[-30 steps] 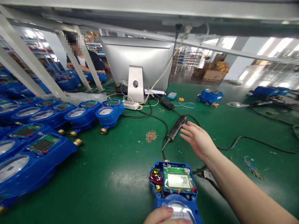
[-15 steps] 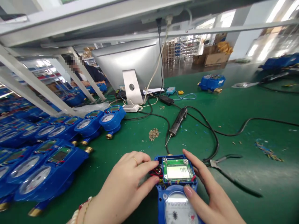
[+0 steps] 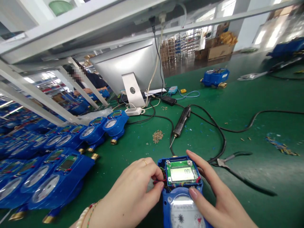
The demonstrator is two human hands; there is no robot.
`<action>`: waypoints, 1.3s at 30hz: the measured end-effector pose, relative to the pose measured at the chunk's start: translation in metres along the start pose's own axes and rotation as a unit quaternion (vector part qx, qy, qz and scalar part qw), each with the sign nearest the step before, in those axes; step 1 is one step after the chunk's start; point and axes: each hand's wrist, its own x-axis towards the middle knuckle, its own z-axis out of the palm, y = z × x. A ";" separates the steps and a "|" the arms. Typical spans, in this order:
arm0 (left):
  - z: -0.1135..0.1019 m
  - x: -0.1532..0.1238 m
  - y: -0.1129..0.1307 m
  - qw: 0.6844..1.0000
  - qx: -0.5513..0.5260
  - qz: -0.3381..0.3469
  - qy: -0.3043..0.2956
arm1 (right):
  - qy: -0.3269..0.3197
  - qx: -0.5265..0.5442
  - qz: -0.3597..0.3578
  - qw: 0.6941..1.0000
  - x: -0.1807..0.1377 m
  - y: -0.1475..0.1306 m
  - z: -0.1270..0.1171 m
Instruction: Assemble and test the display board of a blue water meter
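Note:
A blue water meter [image 3: 181, 193] lies on the green mat in front of me, its top open on a green circuit board with an LCD and coloured wires. My left hand [image 3: 135, 190] curls against the meter's left side, fingertips pinched at the red wires. My right hand [image 3: 213, 196] wraps the right side, thumb resting on the housing above the dial. An electric screwdriver [image 3: 180, 121] lies beyond the meter, with a small heap of screws [image 3: 157, 136] to its left.
Rows of blue meters [image 3: 59, 158] fill the left side. A monitor's back [image 3: 129, 68] stands at the rear with cables [image 3: 220, 133] trailing across the mat. Pliers [image 3: 228, 157] lie right of the meter. Another person sits behind the white frame [image 3: 35, 103].
One second ago my right hand hovered open near the screwdriver; it has come back onto the meter. My left hand moved up beside the board and its fingers closed on the wires.

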 end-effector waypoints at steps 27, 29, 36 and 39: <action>-0.012 0.013 -0.006 0.997 -0.056 0.025 -0.038 | -0.006 0.017 0.026 1.000 -0.001 -0.004 -0.003; -0.016 0.006 -0.009 0.993 -0.058 0.085 -0.061 | -0.006 0.013 0.016 1.000 0.000 -0.005 -0.003; -0.024 -0.006 -0.015 0.969 0.078 0.217 -0.087 | -0.004 0.009 0.010 1.000 0.001 -0.005 -0.002; -0.021 -0.005 -0.019 0.959 0.087 0.266 -0.052 | -0.001 0.012 0.014 1.000 0.000 -0.005 -0.001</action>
